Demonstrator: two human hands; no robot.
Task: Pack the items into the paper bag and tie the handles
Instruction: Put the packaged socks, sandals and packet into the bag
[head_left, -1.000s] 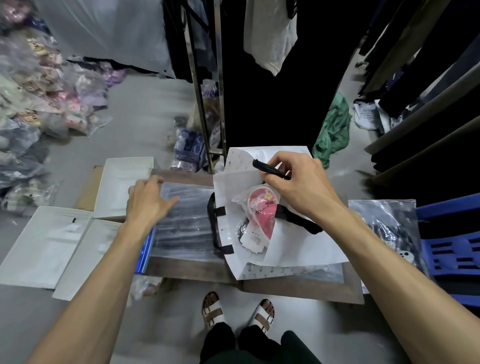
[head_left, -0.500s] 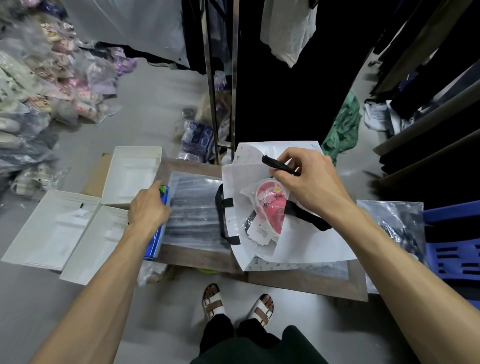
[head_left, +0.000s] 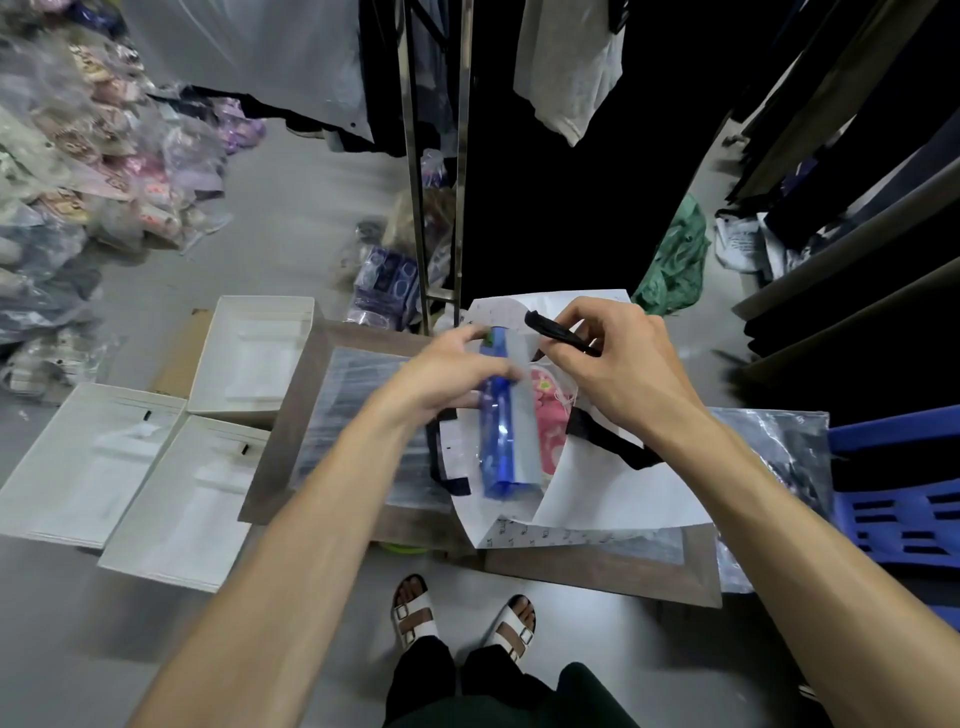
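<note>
A white paper bag (head_left: 613, 483) with black ribbon handles lies open on a small wooden table (head_left: 597, 571). A pink item in clear wrap (head_left: 551, 415) sits inside its mouth. My right hand (head_left: 618, 364) pinches one black handle (head_left: 556, 332) and lifts the bag's upper edge. My left hand (head_left: 447, 371) grips a long blue and grey packet (head_left: 501, 415) and holds it over the bag's opening, beside the pink item. The second black handle (head_left: 447, 467) lies at the bag's left edge.
A clear-wrapped dark packet (head_left: 353, 415) lies on the table's left part. White boxes (head_left: 130, 467) stand on the floor at the left, a blue plastic crate (head_left: 904, 493) at the right. A metal clothes rack (head_left: 436, 156) rises behind the table. Bagged goods (head_left: 78, 156) pile up far left.
My left hand picked up the blue packet from the table's left edge and carried it right, over the bag's mouth. My right hand kept its hold on the handle.
</note>
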